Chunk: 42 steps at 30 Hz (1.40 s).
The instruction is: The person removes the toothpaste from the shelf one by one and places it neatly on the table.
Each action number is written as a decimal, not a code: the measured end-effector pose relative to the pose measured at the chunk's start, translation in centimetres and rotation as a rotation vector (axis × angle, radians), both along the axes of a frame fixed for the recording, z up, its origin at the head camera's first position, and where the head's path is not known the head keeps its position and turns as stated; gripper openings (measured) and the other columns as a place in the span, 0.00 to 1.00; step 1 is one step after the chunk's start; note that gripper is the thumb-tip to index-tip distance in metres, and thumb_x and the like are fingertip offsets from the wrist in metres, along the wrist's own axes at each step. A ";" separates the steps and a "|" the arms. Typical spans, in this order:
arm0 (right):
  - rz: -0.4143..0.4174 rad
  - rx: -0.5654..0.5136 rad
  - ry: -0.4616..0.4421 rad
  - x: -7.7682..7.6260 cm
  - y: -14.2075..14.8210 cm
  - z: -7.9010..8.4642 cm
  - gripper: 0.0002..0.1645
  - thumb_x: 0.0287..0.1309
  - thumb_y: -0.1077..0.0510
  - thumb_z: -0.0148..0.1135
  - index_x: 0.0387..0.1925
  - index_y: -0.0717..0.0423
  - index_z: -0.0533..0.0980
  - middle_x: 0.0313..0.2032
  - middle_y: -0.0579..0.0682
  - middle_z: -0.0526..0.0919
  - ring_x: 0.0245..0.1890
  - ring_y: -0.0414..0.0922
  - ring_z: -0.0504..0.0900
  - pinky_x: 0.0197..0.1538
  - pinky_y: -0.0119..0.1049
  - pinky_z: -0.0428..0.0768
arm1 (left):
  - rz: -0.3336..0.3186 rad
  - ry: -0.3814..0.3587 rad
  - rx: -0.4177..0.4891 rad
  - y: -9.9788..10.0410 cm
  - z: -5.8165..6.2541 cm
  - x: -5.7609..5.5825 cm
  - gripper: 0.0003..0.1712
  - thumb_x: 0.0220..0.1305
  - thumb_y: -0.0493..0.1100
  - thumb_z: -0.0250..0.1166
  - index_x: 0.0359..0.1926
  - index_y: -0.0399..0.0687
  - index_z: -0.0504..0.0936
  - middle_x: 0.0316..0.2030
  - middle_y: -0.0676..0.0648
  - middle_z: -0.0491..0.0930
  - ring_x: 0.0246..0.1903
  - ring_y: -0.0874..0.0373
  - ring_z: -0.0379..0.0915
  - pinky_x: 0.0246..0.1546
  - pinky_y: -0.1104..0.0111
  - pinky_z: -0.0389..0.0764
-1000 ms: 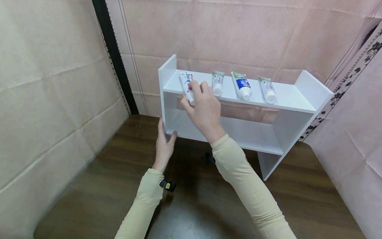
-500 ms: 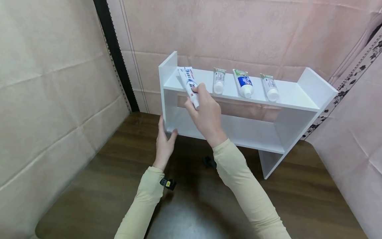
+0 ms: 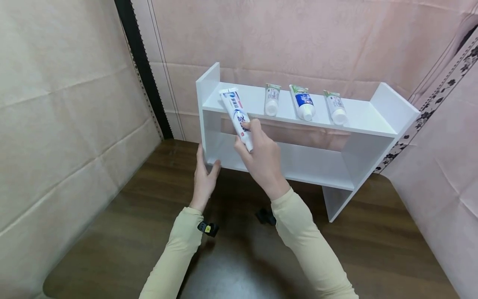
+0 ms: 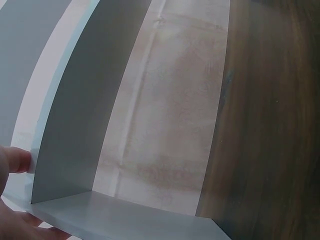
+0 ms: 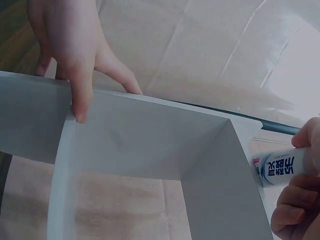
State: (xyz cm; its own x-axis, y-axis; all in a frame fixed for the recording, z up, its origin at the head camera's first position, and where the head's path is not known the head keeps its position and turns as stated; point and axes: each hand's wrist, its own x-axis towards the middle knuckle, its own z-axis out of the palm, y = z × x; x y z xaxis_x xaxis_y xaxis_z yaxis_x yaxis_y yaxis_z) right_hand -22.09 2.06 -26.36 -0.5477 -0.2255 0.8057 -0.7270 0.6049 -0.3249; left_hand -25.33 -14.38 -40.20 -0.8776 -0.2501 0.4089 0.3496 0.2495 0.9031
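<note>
My right hand (image 3: 263, 160) pinches a white toothpaste tube (image 3: 236, 116) with blue and red print between thumb and fingers, near its capped end. In the head view the tube slants over the left part of the white shelf unit's (image 3: 358, 110) upper board, its flat end pointing up and away. The right wrist view shows the tube (image 5: 280, 167) beside a white panel. My left hand (image 3: 204, 178) grips the unit's left side panel at the lower board, thumb on the board's front edge, fingers along the outside. In the left wrist view only parts of its fingers (image 4: 19, 159) show.
Three more tubes lie on the upper board: a small white one (image 3: 272, 101), a blue-and-white one (image 3: 303, 104) and another white one (image 3: 336, 110). The unit stands on a dark wooden table (image 3: 149, 232), with pale cloth walls (image 3: 74, 104) close around.
My right hand has drawn the toothpaste tube towards me and slightly right, its capped end now past the upper board's front edge. The left hand keeps its hold on the shelf unit.
</note>
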 end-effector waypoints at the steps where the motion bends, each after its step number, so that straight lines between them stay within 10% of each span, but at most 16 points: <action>1: 0.000 0.003 0.003 0.1 0.1 -0.2 0.17 0.62 0.57 0.57 0.48 0.62 0.69 0.44 0.61 0.85 0.21 0.48 0.79 0.21 0.34 0.73 | -0.002 -0.001 0.002 0.0 0.0 0.0 0.42 0.71 0.47 0.56 0.74 0.80 0.41 0.72 0.50 0.56 0.68 0.46 0.59 0.64 0.41 0.64; 20: 0.172 -0.171 -0.001 3.1 3.0 -2.8 0.20 0.58 0.65 0.61 0.52 0.64 0.70 0.45 0.63 0.82 0.25 0.46 0.75 0.24 0.30 0.70 | -0.039 0.017 0.034 0.4 1.2 0.6 0.43 0.71 0.43 0.55 0.76 0.70 0.41 0.73 0.47 0.54 0.69 0.45 0.57 0.66 0.40 0.61; 25: 0.183 -0.171 0.005 3.6 3.8 -3.6 0.21 0.56 0.68 0.62 0.52 0.64 0.70 0.42 0.63 0.83 0.24 0.43 0.73 0.23 0.29 0.69 | -0.049 -0.014 0.037 0.7 2.8 1.9 0.43 0.71 0.38 0.54 0.77 0.58 0.40 0.73 0.42 0.52 0.69 0.40 0.55 0.66 0.39 0.59; 42: 0.147 -0.114 -0.048 5.5 6.2 -6.7 0.20 0.52 0.69 0.65 0.48 0.63 0.72 0.41 0.61 0.84 0.22 0.39 0.73 0.22 0.23 0.69 | -0.052 -0.015 0.041 0.8 2.6 2.0 0.42 0.71 0.38 0.54 0.77 0.60 0.42 0.72 0.42 0.55 0.68 0.43 0.58 0.67 0.43 0.62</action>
